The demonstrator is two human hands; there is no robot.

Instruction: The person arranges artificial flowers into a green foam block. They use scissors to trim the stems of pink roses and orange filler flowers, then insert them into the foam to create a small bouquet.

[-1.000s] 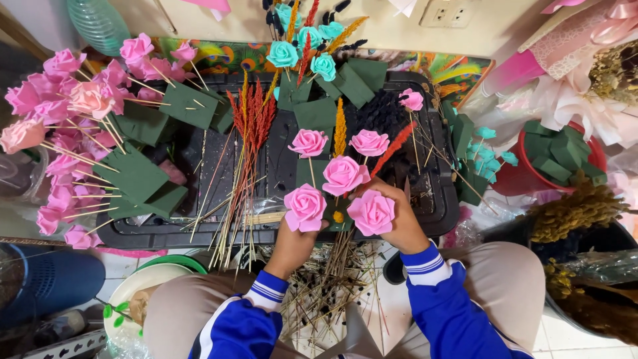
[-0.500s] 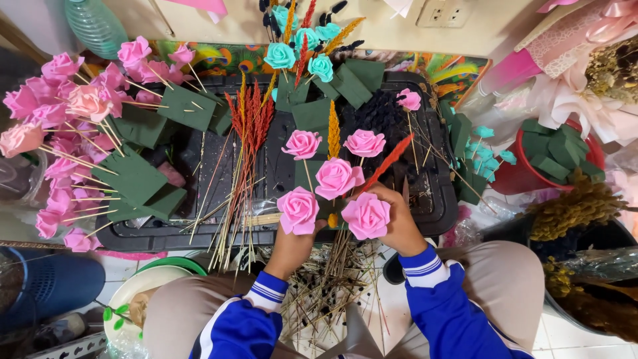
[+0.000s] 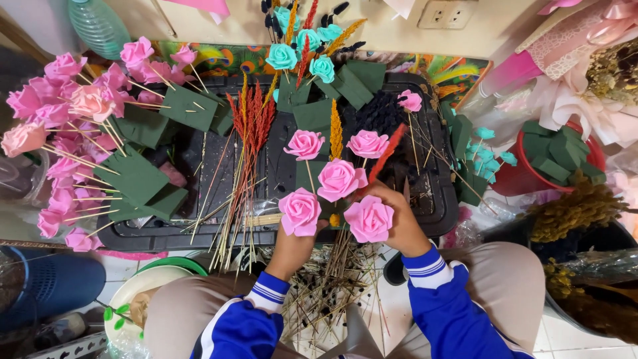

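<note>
Item: pink foam rose arrangement (image 3: 337,193), five blooms on thin sticks with a yellow spike and a red spike among them, standing at the near middle of the black tray (image 3: 425,199).

Left hand (image 3: 292,247): closed around the base of the arrangement, beneath the near-left rose.

Right hand (image 3: 397,219): fingers curled at the near-right rose, partly hidden behind the bloom; whether it pinched a stem could not be told.

Surroundings: red dried stems (image 3: 249,133) lay left of the arrangement on the tray; green foam blocks (image 3: 136,176) with pink roses on sticks (image 3: 60,113) sat far left; teal roses (image 3: 302,50) stood at the far edge; a red bucket (image 3: 531,176) of green blocks sat right.
</note>
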